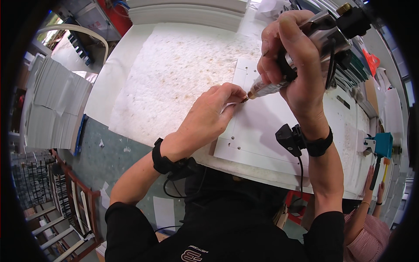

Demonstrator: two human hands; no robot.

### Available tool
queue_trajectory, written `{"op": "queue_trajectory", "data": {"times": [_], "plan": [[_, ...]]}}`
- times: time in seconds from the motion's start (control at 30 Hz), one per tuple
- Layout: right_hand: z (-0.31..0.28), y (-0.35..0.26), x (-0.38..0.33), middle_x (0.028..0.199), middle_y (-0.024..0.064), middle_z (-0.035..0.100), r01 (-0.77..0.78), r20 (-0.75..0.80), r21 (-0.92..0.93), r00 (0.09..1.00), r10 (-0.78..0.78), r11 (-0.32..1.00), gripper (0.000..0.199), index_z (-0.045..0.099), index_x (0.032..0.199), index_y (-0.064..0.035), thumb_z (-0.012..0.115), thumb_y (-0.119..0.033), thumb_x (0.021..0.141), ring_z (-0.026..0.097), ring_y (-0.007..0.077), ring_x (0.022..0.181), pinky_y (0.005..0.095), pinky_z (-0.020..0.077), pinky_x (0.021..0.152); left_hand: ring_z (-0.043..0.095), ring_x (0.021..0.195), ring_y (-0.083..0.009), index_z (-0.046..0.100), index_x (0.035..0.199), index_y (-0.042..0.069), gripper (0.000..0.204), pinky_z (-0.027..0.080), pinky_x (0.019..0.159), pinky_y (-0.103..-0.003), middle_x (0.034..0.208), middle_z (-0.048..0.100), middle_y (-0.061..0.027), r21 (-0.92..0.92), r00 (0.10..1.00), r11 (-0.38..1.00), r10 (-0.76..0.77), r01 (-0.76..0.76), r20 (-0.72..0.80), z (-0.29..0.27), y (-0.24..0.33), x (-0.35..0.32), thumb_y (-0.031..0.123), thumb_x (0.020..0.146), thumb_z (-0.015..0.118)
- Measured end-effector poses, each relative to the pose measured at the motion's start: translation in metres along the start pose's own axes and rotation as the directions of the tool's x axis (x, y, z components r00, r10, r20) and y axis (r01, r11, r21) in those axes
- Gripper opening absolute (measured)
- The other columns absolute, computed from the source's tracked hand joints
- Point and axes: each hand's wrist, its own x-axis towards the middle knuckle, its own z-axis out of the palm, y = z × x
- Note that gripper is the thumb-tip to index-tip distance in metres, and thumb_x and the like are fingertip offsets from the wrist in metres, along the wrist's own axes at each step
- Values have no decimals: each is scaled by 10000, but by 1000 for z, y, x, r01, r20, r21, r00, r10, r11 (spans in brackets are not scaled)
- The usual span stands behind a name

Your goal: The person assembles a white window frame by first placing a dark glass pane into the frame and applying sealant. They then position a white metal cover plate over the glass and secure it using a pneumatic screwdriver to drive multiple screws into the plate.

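Two bare hands meet over a white panel (pixel 266 135) on the workbench. The left hand (pixel 211 107) is partly curled, its thumb and forefinger drawn close together at the tip of a driver-like tool (pixel 325 37); whether they grip a small piece there cannot be told. The right hand (pixel 301 65) is closed around the tool, which has a silver, cylindrical body and a nose wrapped in clear film (pixel 266 88). The tool slants down leftward, its tip at the panel's left part. Small screws (pixel 233 138) sit near the panel's lower left corner. Black straps (pixel 318 142) with small dark units circle both wrists.

Beneath the panel lies a white padded sheet (pixel 174 56) with brown specks. Beyond the bench at left, a tall stack of white boards (pixel 54 105) stands beside a blue edge (pixel 80 135). At lower left, a dark red rack (pixel 94 212) holds pale bars (pixel 54 238). At right stand a row of dark green, thin-edged pieces (pixel 353 70), a red plastic bag (pixel 372 61), its contents hidden, and a teal object (pixel 383 145). Near the bench's right end are a co-worker's forearms and striped sleeve (pixel 366 236).
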Motion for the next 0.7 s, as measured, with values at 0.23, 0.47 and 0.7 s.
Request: {"op": "queue_trajectory", "data": {"times": [0.23,0.47,0.7], "plan": [[1,5,4,767,76,569,-16,40,1,999,16,1000,293,530,942,-47,579,-321,1031,449,79,451,258,407,440,641,1146,-329,625,1223,18,292,518,983,-396,1227,679,-155,301,985,945,156,-130,-66,2,6,-20,14,931,635],[4,8,5,697,55,560,-65,118,1,991,64,998,306,501,864,-66,600,-311,1017,432,75,442,254,392,443,619,1118,-310,688,1143,59,354,514,950,-398,1287,683,-86,557,932,761,357,-332,67,6,6,-37,-1,796,727],[1,14,3,681,60,561,-58,311,-3,949,56,998,226,503,915,-62,614,-237,1006,461,79,463,240,378,414,615,1123,-303,685,1132,59,370,485,974,-420,1273,679,-73,564,933,750,340,-345,119,0,13,-35,2,769,730]]}}
